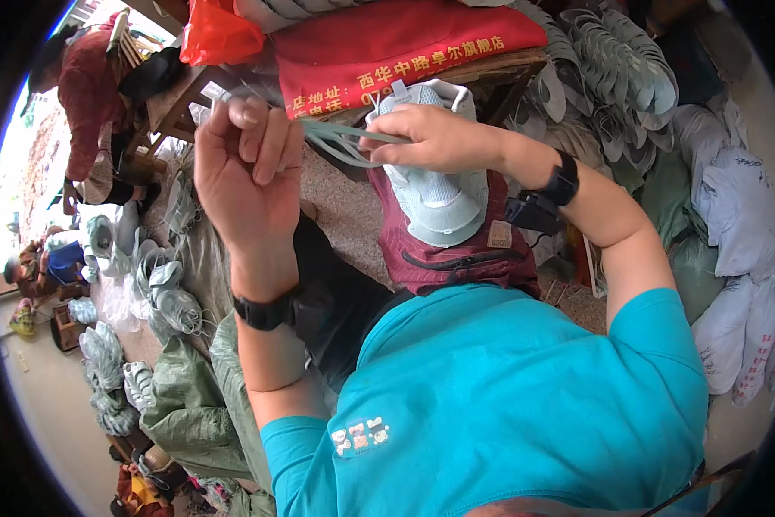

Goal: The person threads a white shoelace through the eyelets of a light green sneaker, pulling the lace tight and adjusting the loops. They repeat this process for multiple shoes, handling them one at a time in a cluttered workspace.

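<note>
A pale grey-white shoe upper (pixel 443 220) with light mesh panels rests across my lap, on a maroon cloth with a zip. Above it my right hand (pixel 435 138) is closed round the pale green shoelace (pixel 340 146), whose several strands stretch left in loose loops. Those strands run up to my left hand (pixel 254 159), raised with curled fingers and the palm side showing. It grips the lace there, though its fingertips are slightly blurred and the exact pinch is partly hidden.
A red printed cloth (pixel 404 47) covers a wooden bench ahead, with a red plastic bag (pixel 221 34) beside it. Stacked shoe uppers (pixel 616 69) and white sacks (pixel 740 233) crowd the right. Green sacks (pixel 189 405) and more uppers lie left, where a person in dark red (pixel 90 103) sits.
</note>
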Available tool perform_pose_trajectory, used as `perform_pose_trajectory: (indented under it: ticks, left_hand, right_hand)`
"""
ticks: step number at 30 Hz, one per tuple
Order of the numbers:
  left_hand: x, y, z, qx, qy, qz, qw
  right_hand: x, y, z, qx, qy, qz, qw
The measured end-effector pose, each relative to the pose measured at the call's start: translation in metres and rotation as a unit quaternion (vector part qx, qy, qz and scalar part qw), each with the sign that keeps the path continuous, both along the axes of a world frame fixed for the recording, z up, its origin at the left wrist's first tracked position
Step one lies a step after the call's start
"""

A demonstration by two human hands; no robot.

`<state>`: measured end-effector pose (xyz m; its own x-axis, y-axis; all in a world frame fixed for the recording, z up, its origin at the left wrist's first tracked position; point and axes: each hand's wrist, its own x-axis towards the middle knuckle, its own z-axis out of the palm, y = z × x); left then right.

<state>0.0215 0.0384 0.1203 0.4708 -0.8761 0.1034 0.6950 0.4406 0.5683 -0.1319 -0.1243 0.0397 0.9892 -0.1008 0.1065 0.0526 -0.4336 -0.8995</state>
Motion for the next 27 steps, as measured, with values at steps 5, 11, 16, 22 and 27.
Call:
perform_pose_trajectory:
  ticks: [5,11,16,22,27]
  left_hand:
    - [-0.013,-0.001,0.011,-0.01,-0.106,-0.014,0.994]
    - [-0.012,-0.008,0.0,0.01,-0.115,0.005,0.993]
    - [-0.027,-0.021,0.003,0.027,-0.154,0.026,0.987]
    - [-0.035,-0.031,0.006,0.027,-0.181,0.015,0.983]
    - [-0.034,-0.024,0.008,0.042,-0.186,0.02,0.982]
  right_hand:
    - [-0.003,-0.005,0.024,0.122,0.035,-0.008,0.992]
    - [-0.055,0.006,0.01,-0.305,0.043,-0.114,0.944]
    - [-0.063,0.024,0.017,-0.379,0.005,-0.199,0.904]
    - [-0.063,0.016,0.002,-0.392,0.026,-0.163,0.905]
    - [-0.071,-0.004,0.004,-0.34,0.024,-0.088,0.936]
